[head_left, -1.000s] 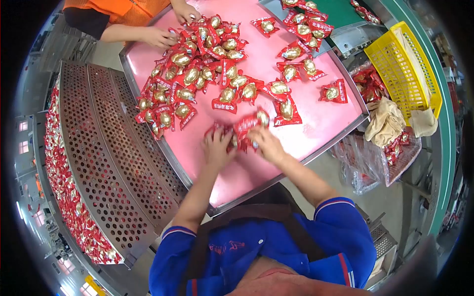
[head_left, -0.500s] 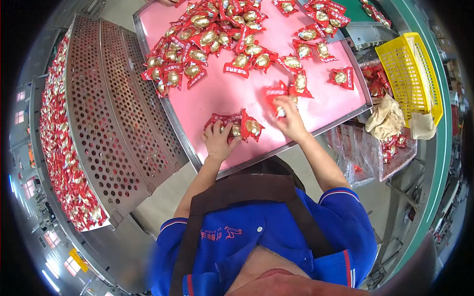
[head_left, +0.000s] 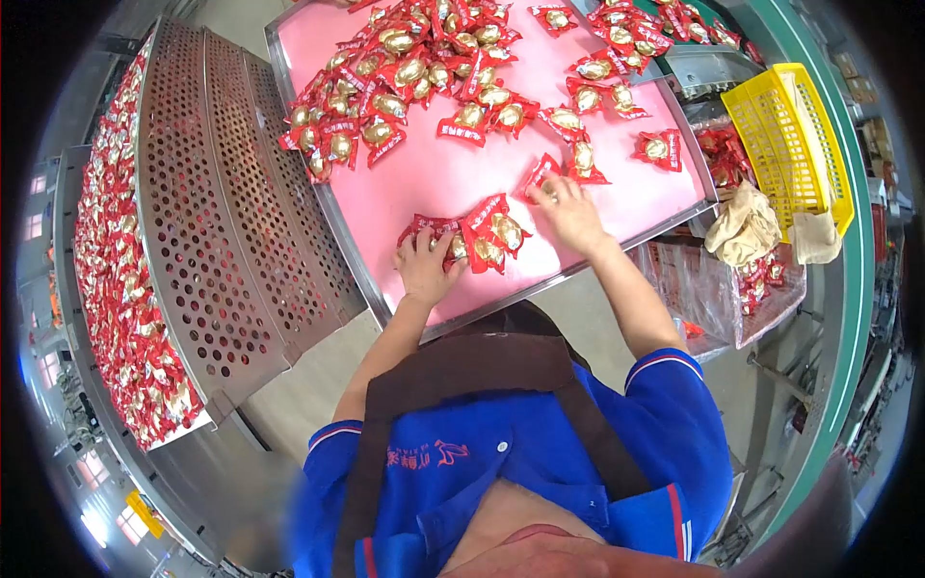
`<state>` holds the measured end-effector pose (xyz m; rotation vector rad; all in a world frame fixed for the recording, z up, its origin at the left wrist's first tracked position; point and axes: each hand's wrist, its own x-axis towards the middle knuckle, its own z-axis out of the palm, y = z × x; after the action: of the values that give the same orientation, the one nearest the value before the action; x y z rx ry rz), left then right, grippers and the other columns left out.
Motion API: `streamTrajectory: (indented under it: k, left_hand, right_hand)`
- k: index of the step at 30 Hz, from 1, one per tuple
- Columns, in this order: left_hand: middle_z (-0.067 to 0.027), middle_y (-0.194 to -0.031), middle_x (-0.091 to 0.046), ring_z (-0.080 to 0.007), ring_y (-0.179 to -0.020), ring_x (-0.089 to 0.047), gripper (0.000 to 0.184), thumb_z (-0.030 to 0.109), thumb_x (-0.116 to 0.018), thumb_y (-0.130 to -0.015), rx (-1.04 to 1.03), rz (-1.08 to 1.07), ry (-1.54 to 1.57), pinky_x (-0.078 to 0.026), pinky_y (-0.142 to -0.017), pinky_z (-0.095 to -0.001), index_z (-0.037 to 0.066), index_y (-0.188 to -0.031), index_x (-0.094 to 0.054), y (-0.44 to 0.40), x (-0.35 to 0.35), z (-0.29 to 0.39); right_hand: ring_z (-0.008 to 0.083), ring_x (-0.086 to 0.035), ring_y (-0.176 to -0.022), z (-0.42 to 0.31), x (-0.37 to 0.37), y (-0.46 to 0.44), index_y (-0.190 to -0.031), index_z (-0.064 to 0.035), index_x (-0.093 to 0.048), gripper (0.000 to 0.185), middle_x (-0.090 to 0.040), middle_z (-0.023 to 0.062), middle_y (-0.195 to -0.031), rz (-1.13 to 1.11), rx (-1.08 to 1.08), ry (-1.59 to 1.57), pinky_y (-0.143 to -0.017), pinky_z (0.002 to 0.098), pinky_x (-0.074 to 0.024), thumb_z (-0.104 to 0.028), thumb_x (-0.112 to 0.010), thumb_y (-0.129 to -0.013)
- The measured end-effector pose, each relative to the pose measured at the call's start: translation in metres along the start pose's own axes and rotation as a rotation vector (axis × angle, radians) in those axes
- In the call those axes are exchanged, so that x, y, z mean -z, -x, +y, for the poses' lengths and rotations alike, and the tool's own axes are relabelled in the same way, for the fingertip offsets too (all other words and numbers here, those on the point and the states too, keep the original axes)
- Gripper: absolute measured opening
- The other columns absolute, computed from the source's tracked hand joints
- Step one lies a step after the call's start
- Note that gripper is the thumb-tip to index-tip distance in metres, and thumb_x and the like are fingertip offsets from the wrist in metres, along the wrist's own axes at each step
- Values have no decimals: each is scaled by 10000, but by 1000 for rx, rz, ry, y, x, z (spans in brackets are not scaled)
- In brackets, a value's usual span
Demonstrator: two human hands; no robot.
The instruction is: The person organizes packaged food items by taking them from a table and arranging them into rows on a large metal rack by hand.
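Red packets with gold oval centres lie on a pink metal-edged table (head_left: pixel 385 207), most in a heap (head_left: pixel 409 72) at its far left. Near the front edge, my left hand (head_left: pixel 428 267) curls over a red packet at the left end of a small group. The other packets of that group (head_left: pixel 496 236) lie just right of its fingers. Further right, my right hand (head_left: pixel 570 214) has its fingers closed on one red packet (head_left: pixel 544 173), partly hidden under them. Beside it lies another packet (head_left: pixel 584 162).
A perforated metal guard (head_left: pixel 207 222) and a long mass of red packets (head_left: pixel 120 279) stand left. At right are a yellow basket (head_left: pixel 785 144), a beige cloth (head_left: pixel 742 223), a plastic-lined crate (head_left: pixel 771 323) and a green conveyor edge (head_left: pixel 860 231). More packets (head_left: pixel 626 34) lie at the back right.
My right hand has gone from beside my left hand to the right, onto another packet. The group by my left hand has gained a packet since half a second ago. The view has shifted; the co-worker's arms have left it.
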<state>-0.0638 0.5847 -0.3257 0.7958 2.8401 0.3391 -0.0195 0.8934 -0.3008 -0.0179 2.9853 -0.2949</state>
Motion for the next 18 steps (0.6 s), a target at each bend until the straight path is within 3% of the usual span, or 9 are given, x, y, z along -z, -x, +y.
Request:
streamTrajectory:
  k: [2, 4, 7, 8, 10, 13, 16, 17, 18]
  left_hand:
    - [-94, -1374, -478, -379, -1239, -401, 570, 520, -706, -759, -9, 5, -7, -307, -986, -594, 297, -1276, -618, -2, 0, -2]
    - [-92, -1378, -476, -380, -1245, -395, 571, 523, -707, -757, -20, 35, -16, -308, -985, -594, 302, -1275, -617, -8, -3, -3]
    - [-89, -1379, -470, -377, -1247, -387, 583, 527, -713, -751, -5, 18, -17, -307, -985, -595, 299, -1279, -614, -2, -4, -3]
    - [-87, -1378, -468, -375, -1246, -385, 590, 528, -715, -749, -3, 9, -14, -307, -985, -596, 296, -1282, -613, -2, -3, -1]
    - [-84, -1353, -472, -356, -1247, -383, 595, 499, -724, -741, -11, -3, -38, -320, -977, -579, 272, -1280, -611, -1, -1, 1]
    - [-81, -1343, -472, -346, -1245, -384, 604, 478, -733, -735, -21, 27, -60, -328, -972, -570, 258, -1283, -606, -3, 1, -1]
    - [-78, -1362, -461, -354, -1243, -387, 630, 483, -733, -734, -32, 9, -65, -334, -970, -575, 250, -1302, -592, -3, -1, -1]
    - [-79, -1368, -459, -357, -1247, -386, 638, 489, -729, -735, -27, -25, -67, -337, -972, -577, 250, -1310, -587, -3, 0, -2]
    - [-80, -1374, -457, -361, -1251, -386, 646, 495, -725, -737, -20, -54, -69, -339, -973, -579, 250, -1317, -582, -4, 2, -4]
  right_hand:
    - [323, -475, -1270, 30, -23, 0, -1281, -138, -612, 433, -535, 117, -1371, 130, 54, -1, -1034, 470, -418, -129, -603, -849]
    - [303, -510, -1227, 26, -16, -5, -1248, -127, -632, 406, -557, 105, -1340, 165, -84, -293, -1014, 448, -427, -116, -618, -843]
    - [289, -533, -1191, 1, -12, -9, -1261, -139, -621, 442, -567, 95, -1310, 242, 238, -348, -998, 433, -433, -103, -646, -822]
    - [270, -515, -1217, -5, -21, -8, -1272, -150, -609, 473, -563, 74, -1316, 88, 304, -300, -997, 432, -429, -111, -670, -805]
    - [297, -464, -1269, -14, -23, -8, -1347, -215, -558, 558, -512, 54, -1392, -16, 336, -216, -1009, 490, -410, -167, -689, -806]
    - [320, -407, -1313, -32, 5, -8, -1402, -302, -503, 629, -446, 31, -1464, 55, 453, -83, -989, 597, -382, -313, -723, -812]
    - [324, -400, -1302, -50, -9, -10, -1439, -356, -449, 738, -410, 26, -1494, -109, 530, 32, -951, 648, -369, -475, -741, -771]
    - [301, -425, -1266, -49, -30, -13, -1412, -353, -479, 764, -461, 15, -1440, -51, 517, 63, -922, 621, -387, -559, -739, -725]
    - [300, -435, -1248, -49, -34, -13, -1403, -351, -488, 750, -482, 11, -1406, -83, 478, 45, -914, 610, -392, -556, -740, -726]
